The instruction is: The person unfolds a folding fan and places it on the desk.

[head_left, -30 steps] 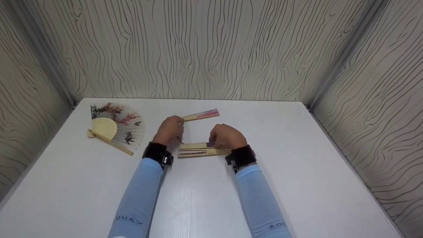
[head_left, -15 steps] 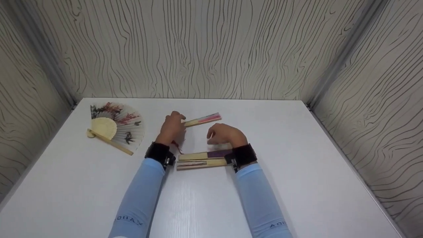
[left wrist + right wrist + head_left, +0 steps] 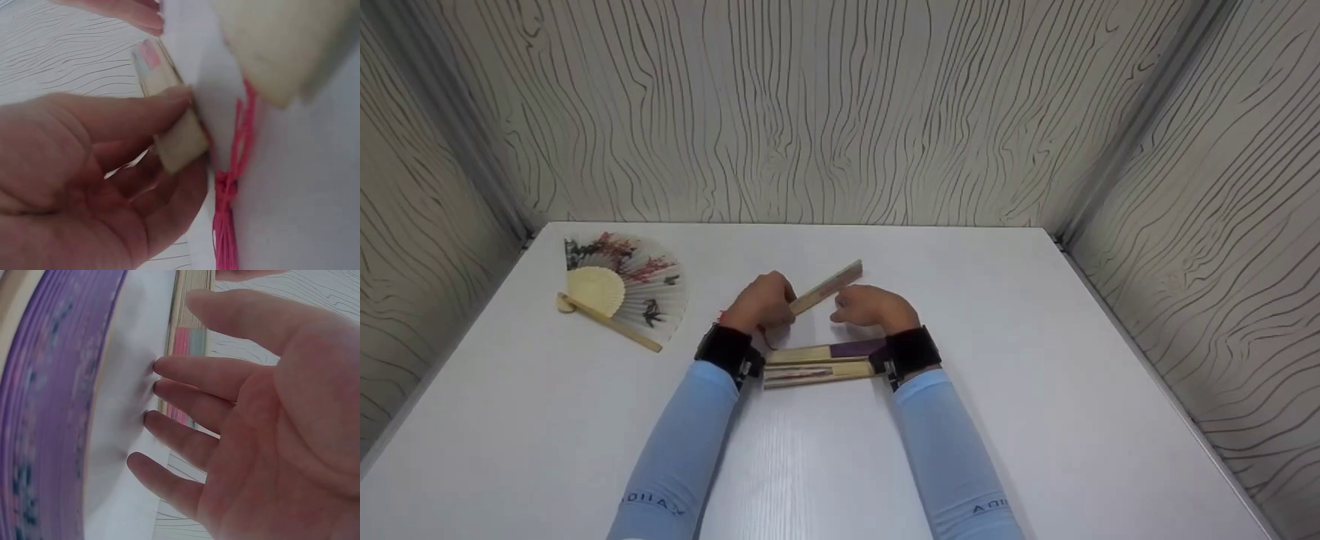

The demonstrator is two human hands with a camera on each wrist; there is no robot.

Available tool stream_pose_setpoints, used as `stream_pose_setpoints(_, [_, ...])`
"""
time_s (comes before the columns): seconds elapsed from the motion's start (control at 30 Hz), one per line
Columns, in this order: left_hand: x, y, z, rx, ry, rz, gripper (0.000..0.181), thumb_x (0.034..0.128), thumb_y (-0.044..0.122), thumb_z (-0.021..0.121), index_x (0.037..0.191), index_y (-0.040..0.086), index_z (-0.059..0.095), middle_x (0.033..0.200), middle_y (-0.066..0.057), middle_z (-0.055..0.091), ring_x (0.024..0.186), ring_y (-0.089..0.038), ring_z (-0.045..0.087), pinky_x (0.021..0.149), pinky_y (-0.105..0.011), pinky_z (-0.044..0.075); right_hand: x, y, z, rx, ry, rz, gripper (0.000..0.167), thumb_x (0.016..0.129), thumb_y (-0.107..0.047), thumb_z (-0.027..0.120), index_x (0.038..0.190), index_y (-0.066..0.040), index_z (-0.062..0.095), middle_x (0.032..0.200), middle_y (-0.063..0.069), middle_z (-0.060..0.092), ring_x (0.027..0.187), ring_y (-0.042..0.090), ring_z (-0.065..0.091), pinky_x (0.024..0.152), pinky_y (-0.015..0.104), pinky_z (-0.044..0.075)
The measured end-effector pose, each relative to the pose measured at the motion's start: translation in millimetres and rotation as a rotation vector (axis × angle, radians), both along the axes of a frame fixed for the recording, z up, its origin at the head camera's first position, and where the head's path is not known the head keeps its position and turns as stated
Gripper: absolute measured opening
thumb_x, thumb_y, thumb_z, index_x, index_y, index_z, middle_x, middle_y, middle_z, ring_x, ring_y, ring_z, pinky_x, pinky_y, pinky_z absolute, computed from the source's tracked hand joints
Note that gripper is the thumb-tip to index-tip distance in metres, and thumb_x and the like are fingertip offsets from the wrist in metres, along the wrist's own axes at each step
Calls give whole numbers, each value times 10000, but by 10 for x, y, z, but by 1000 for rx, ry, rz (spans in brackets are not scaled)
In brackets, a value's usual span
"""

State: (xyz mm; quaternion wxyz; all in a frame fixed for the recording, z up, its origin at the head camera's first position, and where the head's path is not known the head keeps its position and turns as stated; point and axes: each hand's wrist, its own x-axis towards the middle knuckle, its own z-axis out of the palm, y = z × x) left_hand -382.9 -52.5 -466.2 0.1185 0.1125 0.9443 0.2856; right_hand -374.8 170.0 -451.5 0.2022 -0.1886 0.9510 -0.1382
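My left hand (image 3: 765, 300) pinches one end of a folded hand fan (image 3: 829, 288) between thumb and fingers. Pink and teal paper shows on this fan (image 3: 181, 343) in the right wrist view. Its far end points up and right, close to my right hand (image 3: 874, 307). That hand's fingers (image 3: 197, 377) are spread and relaxed and hold nothing. Nearer my wrists lie two more folded fans: one with purple paper (image 3: 855, 349), one with pale, patterned paper (image 3: 802, 373). A pink-red tassel (image 3: 225, 219) hangs beside my left hand. My right wrist covers the right ends of the lying fans.
An open fan (image 3: 619, 285) with painted red blossoms and dark birds lies at the left on the white table (image 3: 1057, 420). Walls with a wood-grain pattern (image 3: 787, 112) stand behind and on both sides.
My right hand has let go of the purple fan after both lying fans slid towards me. My left hand has taken hold of the pink fan, drawn it nearer and swung its far end.
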Motion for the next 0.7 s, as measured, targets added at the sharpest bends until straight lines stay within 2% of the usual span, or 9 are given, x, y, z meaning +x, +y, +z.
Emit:
stream_pose_setpoints(0.1, [42,-8,66,-11,-153,-39,301,863,39,858,1151,-18,792,991,-135,805,756,-180,686,653,-279,588,1,-1,-1,10,-7,1,539,1082,-316,578,1512,9,594,1560,188,629,1490,362,574,1295,495,439])
stream_pose_setpoints(0.23, [94,-28,117,-34,-308,-103,243,850,90,899,1055,22,788,845,-85,818,701,-137,748,667,-257,604,8,1,6,-13,-27,23,575,1080,-335,574,1564,-27,554,1620,168,582,1538,349,530,1321,484,408])
stream_pose_setpoints(0.3, [113,-40,117,-53,-345,-171,182,863,139,908,969,63,781,800,-56,814,682,-118,756,662,-242,599,7,-1,7,-42,-35,44,526,1083,-333,564,1529,-56,601,1609,152,595,1529,342,537,1317,482,411])
stream_pose_setpoints(0.4, [133,-51,105,-57,-404,-261,181,875,189,912,866,113,748,771,-25,796,652,-103,746,632,-230,601,23,2,37,-95,-59,34,459,1091,-340,547,1464,-102,671,1592,136,614,1518,345,547,1314,490,412])
stream_pose_setpoints(0.47, [137,-56,96,-68,-422,-315,188,878,206,912,859,134,740,775,-2,774,653,-92,724,618,-213,583,32,2,57,-125,-69,16,410,1092,-352,547,1370,-117,736,1516,133,669,1447,342,600,1277,494,449])
stream_pose_setpoints(0.53, [126,-57,79,-74,-415,-353,181,872,214,914,914,133,758,811,11,763,690,-93,715,635,-211,579,42,6,82,-161,-83,-21,400,1093,-363,558,1338,-113,753,1474,138,688,1399,337,623,1254,495,469])
stream_pose_setpoints(0.57, [115,-54,73,-75,-397,-367,181,873,207,911,966,130,776,857,8,768,731,-102,718,675,-227,595,42,12,90,-179,-80,-40,397,1090,-357,562,1330,-108,757,1459,142,696,1382,341,631,1242,499,479])
stream_pose_setpoints(0.63, [83,-47,58,-82,-315,-388,250,874,219,907,1079,132,792,956,2,773,817,-105,700,773,-243,589,35,23,103,-251,-72,-98,390,1090,-338,586,1328,-82,760,1433,154,712,1352,339,641,1225,499,492])
stream_pose_setpoints(0.7, [55,-35,54,-20,-248,-371,317,890,188,881,1180,111,780,1078,-34,780,890,-127,703,844,-282,611,30,27,119,-361,-48,-160,398,1088,-292,604,1356,-23,725,1425,192,714,1335,352,653,1203,505,510])
